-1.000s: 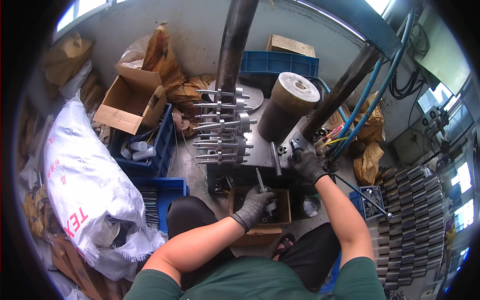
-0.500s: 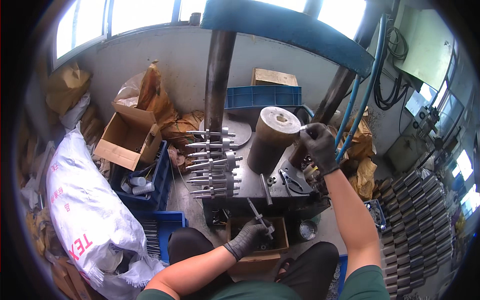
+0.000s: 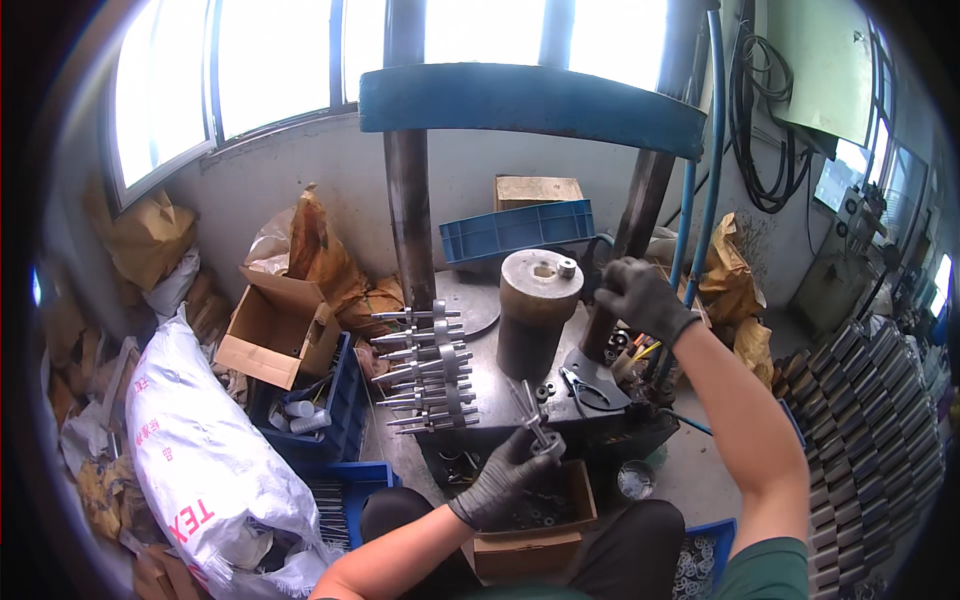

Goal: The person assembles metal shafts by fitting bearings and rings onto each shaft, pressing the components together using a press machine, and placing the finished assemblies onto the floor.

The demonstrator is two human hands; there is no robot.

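My left hand (image 3: 497, 482), in a dark grey glove, is closed around a slim metal shaft with a round collar (image 3: 545, 443). It holds the shaft tilted above an open cardboard box (image 3: 578, 500) of small dark parts. Up on the bench, a thick upright metal cylinder (image 3: 530, 330) has a hole in its top face. A small metal ring (image 3: 567, 267) sits at the right of that face. Just right of the cylinder, my gloved right hand (image 3: 648, 300) hovers apart from the ring, its fingers loosely bent and seemingly holding nothing.
Several collared shafts (image 3: 430, 372) line the bench's left side. Pliers (image 3: 588, 390) lie right of the cylinder, under the blue press frame (image 3: 530, 105). A white sack (image 3: 210, 450) and blue bins (image 3: 375, 478) flank me at left; stacked metal tubes (image 3: 870, 440) fill the right.
My right hand has moved off the cylinder's edge, and the small ring now rests on top. My left hand has lifted the shaft up from the cardboard box. The view has shifted.
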